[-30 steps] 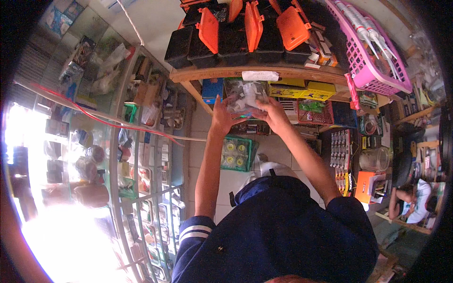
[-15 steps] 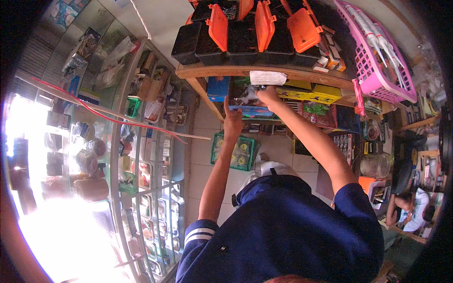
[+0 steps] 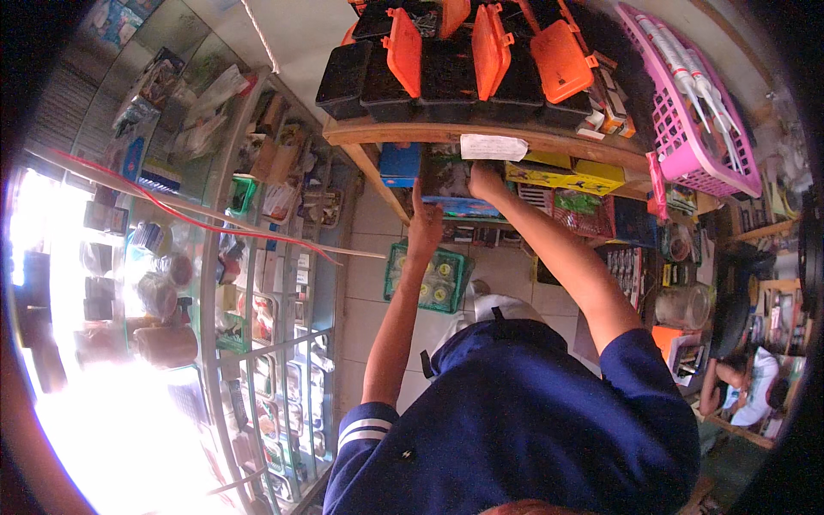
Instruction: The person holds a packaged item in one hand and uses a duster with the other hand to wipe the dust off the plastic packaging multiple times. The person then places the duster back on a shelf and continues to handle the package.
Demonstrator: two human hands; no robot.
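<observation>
Box (image 3: pixel 470 207) with a blue front wall sits under the shelf (image 3: pixel 412 133), between my hands and just beyond them. My left hand (image 3: pixel 427 225) is at its near-left corner, index finger stretched forward along the side, likely to keep it from sliding. I cannot tell whether that hand pinches the wall or merely rests there. My right hand (image 3: pixel 486 182) dips in over the front wall, probably because the shelf leaves only that way in; its fingertips are hidden, so whether they grasp anything I cannot tell. Inside, left of my right hand, the contents look greyish and partly clear, too blurred to name. A blue carton (image 3: pixel 400 163) stands just left of my pointing finger, and yellow boxes (image 3: pixel 592 178) lie right of my right wrist.
</observation>
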